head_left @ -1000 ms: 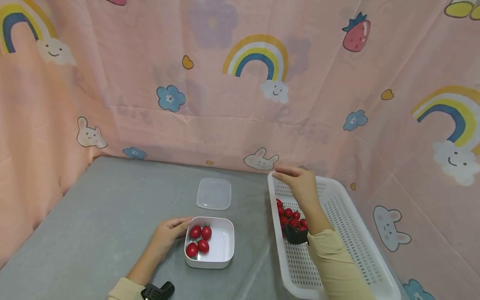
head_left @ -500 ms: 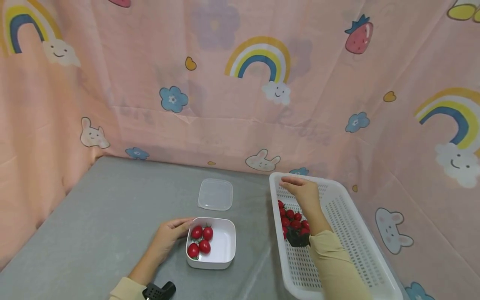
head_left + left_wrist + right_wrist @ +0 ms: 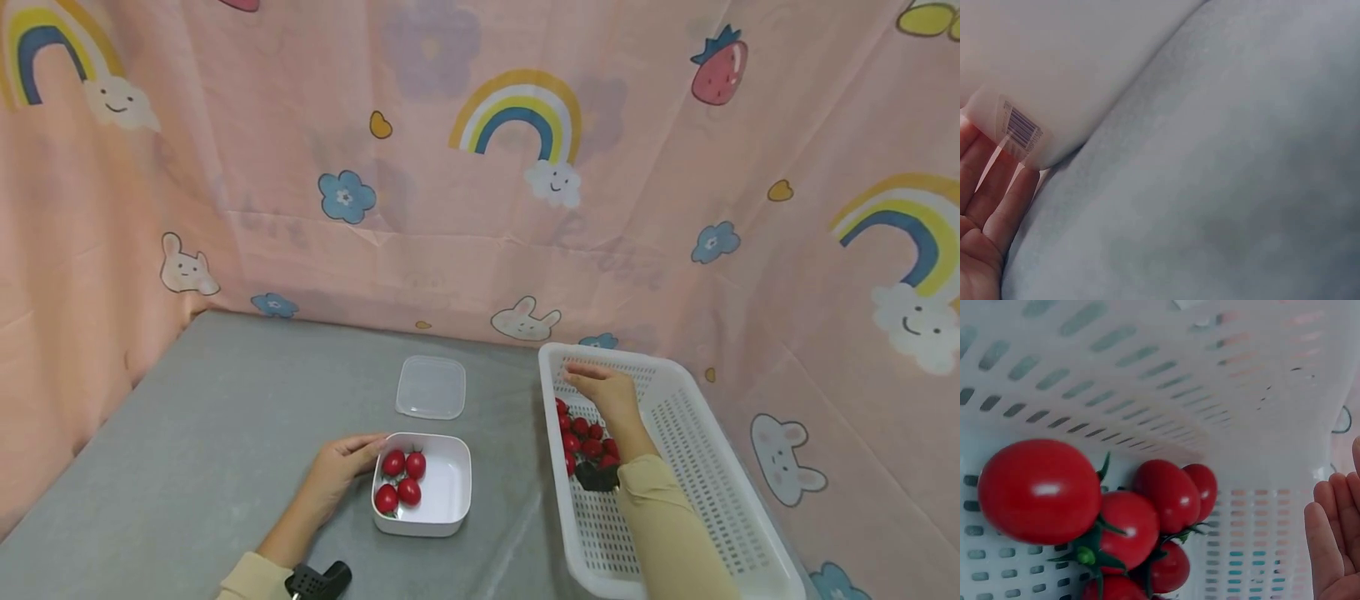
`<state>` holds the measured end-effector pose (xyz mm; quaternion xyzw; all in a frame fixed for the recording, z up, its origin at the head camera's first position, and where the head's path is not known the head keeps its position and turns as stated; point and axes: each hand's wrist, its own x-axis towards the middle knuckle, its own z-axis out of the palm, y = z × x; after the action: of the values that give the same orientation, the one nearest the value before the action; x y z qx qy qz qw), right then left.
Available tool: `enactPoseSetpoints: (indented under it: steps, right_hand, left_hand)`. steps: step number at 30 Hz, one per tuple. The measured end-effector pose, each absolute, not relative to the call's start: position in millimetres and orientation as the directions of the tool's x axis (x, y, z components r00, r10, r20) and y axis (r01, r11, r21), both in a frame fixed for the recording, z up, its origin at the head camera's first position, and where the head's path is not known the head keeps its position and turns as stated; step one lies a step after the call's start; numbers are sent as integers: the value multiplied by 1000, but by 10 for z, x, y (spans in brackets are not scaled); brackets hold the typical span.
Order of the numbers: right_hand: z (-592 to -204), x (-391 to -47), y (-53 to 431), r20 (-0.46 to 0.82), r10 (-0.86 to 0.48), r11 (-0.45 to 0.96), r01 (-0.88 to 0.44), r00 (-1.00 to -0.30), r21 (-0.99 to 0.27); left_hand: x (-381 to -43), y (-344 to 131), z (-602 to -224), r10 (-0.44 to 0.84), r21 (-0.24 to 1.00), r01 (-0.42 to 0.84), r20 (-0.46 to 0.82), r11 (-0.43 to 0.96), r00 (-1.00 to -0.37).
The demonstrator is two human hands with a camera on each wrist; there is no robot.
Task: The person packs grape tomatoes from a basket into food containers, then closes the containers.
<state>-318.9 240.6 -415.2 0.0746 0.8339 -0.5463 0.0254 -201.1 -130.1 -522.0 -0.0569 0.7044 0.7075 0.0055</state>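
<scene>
Left hand (image 3: 337,468), extended, touches the white box (image 3: 444,485); right hand (image 3: 610,395), extended, empty, hovers beyond the basket's (image 3: 678,425) tomatoes (image 3: 592,448)

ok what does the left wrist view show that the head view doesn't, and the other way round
Only the left wrist view shows the barcode label on the outside of the white box. Only the head view shows the red tomatoes in that box, the clear lid, the white basket and the right hand. Both show the left hand touching the box, and the grey surface.
</scene>
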Motion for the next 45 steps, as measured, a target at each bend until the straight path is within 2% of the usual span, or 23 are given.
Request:
enactPoseSetpoints:
  steps: [6, 21, 45]
  right_hand:
    - [-4247, -3243, 2431, -118, 70, 401, 136, -991, -906]
    - [-4460, -3268, 2487, -198, 30, 485, 188, -980, -854]
    - [-4695, -3339, 2529, -169, 52, 571, 168, -984, -803]
  left_hand:
    - [-2012, -1307, -5212, -79, 996, -84, -84, -2, -993]
    - [-2015, -1288, -5220, -79, 995, -98, -100, -20, -992]
    - [-2027, -1306, -5219, -64, 994, -100, -103, -50, -993]
